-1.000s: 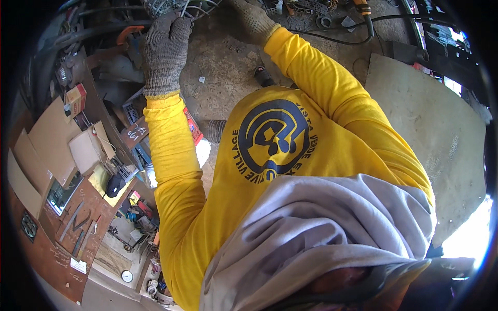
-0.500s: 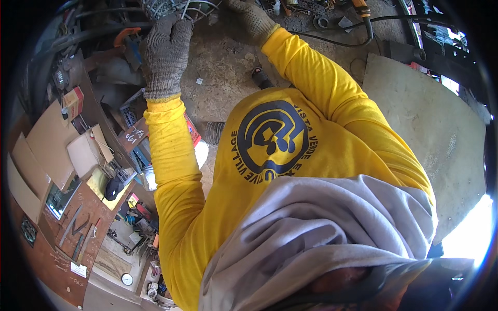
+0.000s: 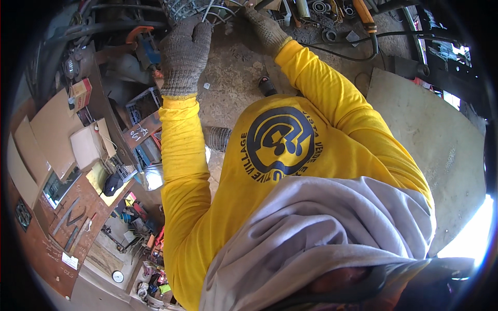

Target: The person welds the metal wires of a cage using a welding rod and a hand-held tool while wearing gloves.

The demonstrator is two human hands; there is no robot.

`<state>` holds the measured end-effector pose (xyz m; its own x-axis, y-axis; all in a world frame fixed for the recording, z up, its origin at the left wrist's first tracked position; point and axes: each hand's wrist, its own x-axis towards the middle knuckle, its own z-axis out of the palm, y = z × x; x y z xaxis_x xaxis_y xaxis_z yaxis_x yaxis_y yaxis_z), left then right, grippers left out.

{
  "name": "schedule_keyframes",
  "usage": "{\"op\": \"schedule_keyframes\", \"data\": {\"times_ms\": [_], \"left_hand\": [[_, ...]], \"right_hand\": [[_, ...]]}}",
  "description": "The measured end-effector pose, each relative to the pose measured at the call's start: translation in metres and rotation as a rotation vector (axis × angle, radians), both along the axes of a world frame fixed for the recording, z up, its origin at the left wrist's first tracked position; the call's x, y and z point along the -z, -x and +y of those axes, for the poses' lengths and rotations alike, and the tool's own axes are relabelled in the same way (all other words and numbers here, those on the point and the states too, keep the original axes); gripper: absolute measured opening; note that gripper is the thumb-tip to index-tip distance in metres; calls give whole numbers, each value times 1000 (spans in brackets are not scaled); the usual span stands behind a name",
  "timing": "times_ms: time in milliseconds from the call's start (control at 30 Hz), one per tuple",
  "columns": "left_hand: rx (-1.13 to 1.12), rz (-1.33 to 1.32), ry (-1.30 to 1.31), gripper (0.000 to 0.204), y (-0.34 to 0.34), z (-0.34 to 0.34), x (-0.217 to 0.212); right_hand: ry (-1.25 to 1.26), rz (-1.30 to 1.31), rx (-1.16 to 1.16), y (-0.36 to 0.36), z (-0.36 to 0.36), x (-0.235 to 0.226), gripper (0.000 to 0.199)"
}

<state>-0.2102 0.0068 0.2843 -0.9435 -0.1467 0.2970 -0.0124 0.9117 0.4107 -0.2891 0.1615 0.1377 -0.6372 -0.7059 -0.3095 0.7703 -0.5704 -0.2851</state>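
At the top of the head view is a tangle of curved, grey bent metal rods [image 3: 188,9], cut off by the upper edge. My left hand [image 3: 185,58], in a grey knitted glove, is closed on its near side, with a thin rod rising beside the thumb. The same kind of glove covers my right hand [image 3: 265,32], whose bent fingers close on the tangle's right edge. Those fingertips are partly lost at the picture's top. Yellow sleeves cover both my arms.
An orange-handled tool [image 3: 365,18] with a black cable lies at the upper right, near metal rings [image 3: 329,35]. A large pale sheet [image 3: 415,140] stands at right. Cardboard [image 3: 54,137] and a brown board with hand tools [image 3: 72,223] are at left.
Both gloved hands have shifted right and slightly down in the picture, and so has the rod tangle. More of the tangle shows now. The surroundings have shifted slightly too.
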Motion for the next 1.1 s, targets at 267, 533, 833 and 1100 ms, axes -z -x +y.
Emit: {"op": "schedule_keyframes", "data": {"times_ms": [267, 533, 833, 1100], "left_hand": [[-9, 0, 125, 27, -3, 3, 0], [-65, -120, 153, 33, -14, 0, -4], [-40, 0, 191, 29, -1, 12, -5], [-26, -20, 214, 26, -5, 21, -10]], "right_hand": [[-192, 201, 33, -2, 0, 10, 48], [-157, -12, -13, -12, -2, -22, 48], [-303, 310, 19, 3, 4, 5, 48], [-290, 394, 75, 3, 9, 3, 51]]}}
